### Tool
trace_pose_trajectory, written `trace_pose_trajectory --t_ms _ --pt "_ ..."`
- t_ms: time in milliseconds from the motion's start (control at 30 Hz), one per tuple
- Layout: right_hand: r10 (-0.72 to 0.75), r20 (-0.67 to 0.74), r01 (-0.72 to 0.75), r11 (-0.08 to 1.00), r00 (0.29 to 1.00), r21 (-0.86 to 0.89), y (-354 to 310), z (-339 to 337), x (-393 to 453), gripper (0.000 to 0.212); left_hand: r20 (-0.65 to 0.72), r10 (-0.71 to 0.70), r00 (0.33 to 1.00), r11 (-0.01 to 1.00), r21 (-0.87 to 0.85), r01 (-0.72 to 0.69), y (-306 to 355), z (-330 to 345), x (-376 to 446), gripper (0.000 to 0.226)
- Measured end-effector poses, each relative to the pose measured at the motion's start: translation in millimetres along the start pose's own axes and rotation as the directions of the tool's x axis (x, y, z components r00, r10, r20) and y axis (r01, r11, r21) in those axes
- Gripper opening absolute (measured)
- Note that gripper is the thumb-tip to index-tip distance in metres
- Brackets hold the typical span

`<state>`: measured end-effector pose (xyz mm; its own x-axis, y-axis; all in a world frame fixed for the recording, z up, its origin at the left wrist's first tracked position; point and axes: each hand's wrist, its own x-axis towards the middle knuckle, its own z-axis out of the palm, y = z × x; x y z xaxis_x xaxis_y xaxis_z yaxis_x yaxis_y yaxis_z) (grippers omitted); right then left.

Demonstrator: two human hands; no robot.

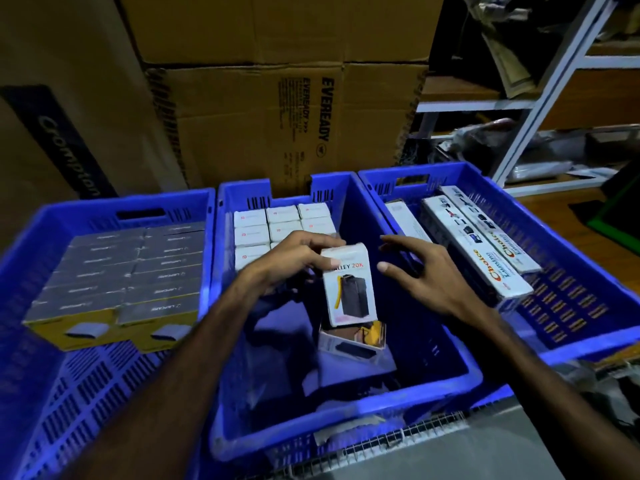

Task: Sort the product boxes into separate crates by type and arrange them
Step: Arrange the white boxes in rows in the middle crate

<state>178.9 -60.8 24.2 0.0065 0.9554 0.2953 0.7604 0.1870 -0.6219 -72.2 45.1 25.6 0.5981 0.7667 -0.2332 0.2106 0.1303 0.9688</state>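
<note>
Cardboard cartons (277, 109) wall the stockroom behind three crates. Our left hand (294, 261) pinches the white box (349, 289) top; right hand (419, 271) hovers open-fingered. We judge it light, stiff; grip its sides.

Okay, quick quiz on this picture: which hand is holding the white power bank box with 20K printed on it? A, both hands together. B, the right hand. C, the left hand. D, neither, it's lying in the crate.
C: the left hand grips the top of the 20K box over the middle crate, while the right hand is open beside it, not touching.
</note>
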Motion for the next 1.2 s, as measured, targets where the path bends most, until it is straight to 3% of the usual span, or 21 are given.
trace_pose_trajectory --t_ms 100,167,333,433,633,767,867,1033,1200 --pt "0.024 0.169 -0.038 0.996 0.985 0.085 -12.8 -0.2 6.2 0.073 0.041 0.002 0.999 1.0 0.001 -0.002 0.4 -1.5 -1.1 0.045" --pt "0.056 0.253 -0.071 0.996 0.966 0.049 -18.4 -2.3 13.7 0.078 0.057 0.005 0.998 1.0 0.013 -0.006 -1.7 -3.5 0.0 0.051" --pt "0.058 0.417 -0.044 0.998 0.907 -0.041 -33.7 -11.6 36.5 0.052 0.047 0.042 0.998 0.998 0.052 -0.044 -3.9 -4.7 0.1 0.042" --pt "0.048 0.503 0.011 0.993 0.863 -0.114 -38.7 -11.9 50.2 0.052 0.012 0.072 0.997 0.996 0.06 -0.073 -1.3 -2.5 -0.7 0.042" --pt "0.052 0.459 0.053 0.976 0.887 -0.212 -32.2 -14.0 85.0 0.049 -0.225 0.171 0.959 0.985 0.046 -0.165 2.7 -14.2 -0.1 0.061" --pt "0.102 0.418 0.109 0.886 0.903 -0.451 -21.6 3.7 104.2 0.06 -0.464 0.172 0.869 0.983 0.031 -0.179 4.3 -28.7 -2.9 0.034" --pt "0.167 0.386 0.085 0.827 0.907 -0.556 -24.0 27.4 113.5 0.054 -0.577 0.116 0.809 0.983 -0.05 -0.177 5.0 -35.8 -8.1 0.02" --pt "0.29 0.36 -0.06 0.845 0.887 -0.532 -30.9 62.6 118.6 0.034 -0.654 0.063 0.754 0.978 -0.11 -0.177 5.4 -42.8 -11.0 0.014" --pt "0.339 0.289 -0.227 0.905 0.895 -0.359 -18.7 82.0 119.1 0.045 -0.664 0.053 0.746 0.979 -0.113 -0.169 7.0 -43.3 -10.7 0.016"
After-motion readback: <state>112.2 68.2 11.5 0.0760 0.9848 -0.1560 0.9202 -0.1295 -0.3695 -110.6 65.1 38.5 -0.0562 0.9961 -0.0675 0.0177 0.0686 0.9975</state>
